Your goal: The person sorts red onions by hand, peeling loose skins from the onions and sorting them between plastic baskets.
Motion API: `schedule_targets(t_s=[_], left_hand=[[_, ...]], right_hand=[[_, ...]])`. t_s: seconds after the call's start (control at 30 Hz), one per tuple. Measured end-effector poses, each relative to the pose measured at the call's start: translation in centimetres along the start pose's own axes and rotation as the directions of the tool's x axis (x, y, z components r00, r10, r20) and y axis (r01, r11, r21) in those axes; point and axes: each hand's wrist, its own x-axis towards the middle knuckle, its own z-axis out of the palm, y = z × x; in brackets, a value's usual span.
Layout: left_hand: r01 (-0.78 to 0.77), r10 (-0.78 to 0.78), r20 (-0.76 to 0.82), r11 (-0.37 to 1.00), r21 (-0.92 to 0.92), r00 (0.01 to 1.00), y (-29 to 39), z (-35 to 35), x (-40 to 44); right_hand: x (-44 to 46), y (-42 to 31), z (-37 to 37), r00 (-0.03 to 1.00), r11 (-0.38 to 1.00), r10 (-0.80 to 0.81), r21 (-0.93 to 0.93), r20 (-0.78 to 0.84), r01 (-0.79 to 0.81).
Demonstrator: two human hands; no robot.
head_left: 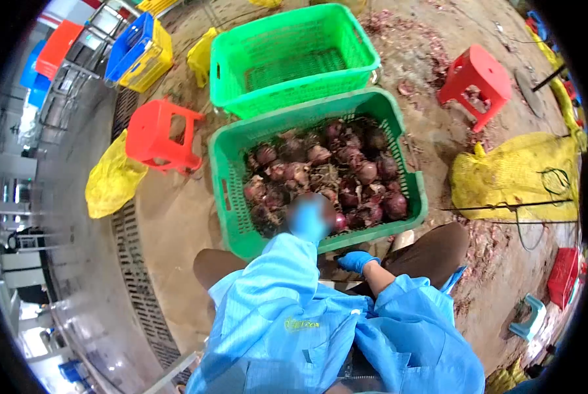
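Wet-looking concrete floor [176, 220] all around you, with a slotted drain grate [131, 262] running down your left side and loads of reddish, papery scraps [432, 36] scattered past the crates and off to your right. You've got a dark green crate [223, 164] right in front of your knees, and that's where the red onions [366, 172] are, piled across the bottom with bits of loose skin mixed in.

Your left hand [308, 219], in a blue glove, is over the near part of that pile, a bit left of the middle. It's badly blurred, so I honestly can't tell if your grip there is spread or pinching an onion. Your right hand [356, 261], also blue-gloved, sits lower, just outside the crate's near edge and between your legs. Fingers look bunched up by something dark, but I can't make out whether that grip is closed on it.

Just behind the onions there's a brighter green crate [294, 92] close up against the first one. You've got a red stool [151, 131] off to the left with a crumpled yellow bag [115, 174] beside it, and another red stool [481, 75] over on the far right. Nearer you on that side, a big yellow mesh sack [517, 167] lies on the ground.
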Motion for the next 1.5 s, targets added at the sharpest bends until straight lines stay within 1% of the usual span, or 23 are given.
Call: schedule_targets(t_s=[0.07,0.13,0.17,0.2,0.23,0.27,0.3,0.4,0.43,0.53,0.57,0.6,0.67,0.73,0.8,0.87,1.0,1.03,1.17,1.23,1.37,1.43,1.5], left_hand=[[0.078,-0.070,0.106,0.994,-0.076,0.992,0.3,0.0,1.0],[-0.006,0.006,0.001,0.946,-0.325,1.000,-1.6,1.0,1.5],[-0.168,0.104,-0.146,0.823,-0.543,0.984,-3.5,2.7,2.5],[-0.180,0.110,-0.160,0.822,-0.540,0.981,-4.1,2.1,2.1],[-0.185,0.142,-0.126,0.569,-0.801,0.982,-4.5,1.1,1.0],[-0.147,0.181,-0.103,0.244,-0.959,0.978,-4.6,-0.2,-0.3],[-0.075,0.223,-0.098,-0.111,-0.991,0.970,-4.8,-1.3,-1.6],[-0.144,0.223,-0.165,-0.107,-0.984,0.961,-4.4,-3.9,-4.5],[-0.161,0.222,-0.193,-0.153,-0.975,0.956,-4.4,-4.3,-5.2],[-0.090,0.264,-0.130,-0.158,-0.983,0.956,-4.7,-5.0,-7.1],[-0.329,0.332,-0.331,-0.064,-0.942,0.883,-4.7,-4.9,-7.1],[-0.337,0.331,-0.339,-0.066,-0.939,0.881,-4.6,-5.0,-7.5],[-0.331,0.291,-0.360,-0.146,-0.932,0.886,-4.7,-5.5,-8.1],[-0.319,0.324,-0.321,-0.060,-0.946,0.890,-4.0,-7.5,-9.7],[-0.376,0.209,-0.415,-0.202,-0.904,0.886,-5.1,-4.9,-8.6],[-0.421,0.210,-0.478,-0.265,-0.867,0.853,-5.1,-4.9,-8.6],[-0.279,0.129,-0.354,-0.396,-0.875,0.926,-5.4,-5.8,-9.0],[-0.271,0.123,-0.344,-0.396,-0.877,0.931,-5.3,-5.7,-8.8],[-0.264,0.095,-0.307,-0.314,-0.912,0.947,-5.1,-5.0,-8.3],[-0.256,0.072,-0.276,-0.213,-0.943,0.958,-4.8,-4.4,-8.0],[-0.465,0.071,-0.460,0.117,-0.877,0.885,-2.7,-5.8,-8.0],[-0.543,-0.013,-0.552,0.155,-0.825,0.834,-1.4,-6.0,-8.8],[-0.510,0.017,-0.510,0.064,-0.858,0.860,-0.7,-5.8,-8.3]], right_hand=[[-3.2,-1.6,-2.1,0.997,1.000,0.020,-0.002,-0.068,-0.020],[-6.5,-2.7,-3.7,0.991,1.000,0.017,-0.015,-0.131,-0.019],[-7.7,-2.8,-4.2,0.973,0.994,-0.054,0.078,-0.224,0.073],[-8.3,-2.6,-4.1,0.942,0.971,-0.116,0.164,-0.316,0.174],[-1.1,2.5,-1.8,0.928,0.835,-0.235,0.429,-0.289,0.345],[-3.9,0.8,-3.0,0.892,0.553,-0.284,0.700,-0.351,0.452],[-7.2,-1.5,-5.1,0.906,0.454,-0.264,0.786,-0.332,0.420],[-9.1,-5.7,-7.3,0.901,0.088,-0.289,0.929,-0.323,0.360],[-10.0,-7.0,-7.7,0.827,0.033,-0.436,0.912,-0.356,0.409],[-7.9,-10.3,-6.9,0.752,-0.123,-0.515,0.904,-0.411,0.410],[-8.3,-11.4,-7.2,0.775,-0.047,-0.478,0.893,-0.413,0.447],[-9.2,-12.6,-6.8,0.763,0.012,-0.392,0.827,-0.514,0.563],[-2.6,-10.7,-5.6,0.725,-0.063,-0.395,0.804,-0.565,0.592],[-3.1,-11.7,-4.6,0.694,-0.058,-0.371,0.761,-0.617,0.646],[-4.6,-12.6,-4.2,0.658,-0.044,-0.347,0.713,-0.668,0.700],[-6.1,-13.5,-4.1,0.518,0.026,-0.393,0.554,-0.760,0.832],[-10.6,-14.3,-5.1,0.722,-0.084,-0.412,0.812,-0.556,0.578],[-9.3,-13.8,-5.0,0.606,-0.090,-0.499,0.732,-0.620,0.675],[-10.2,-13.8,-5.2,0.656,-0.053,-0.435,0.745,-0.617,0.665],[-9.4,-13.2,-5.0,0.558,-0.063,-0.493,0.667,-0.668,0.742],[-9.4,-13.0,-5.4,0.588,0.186,-0.368,0.563,-0.720,0.806],[-9.3,-13.5,-4.9,0.574,0.090,-0.401,0.593,-0.714,0.800],[-9.0,-13.2,-5.1,0.558,-0.035,-0.445,0.636,-0.701,0.771]])
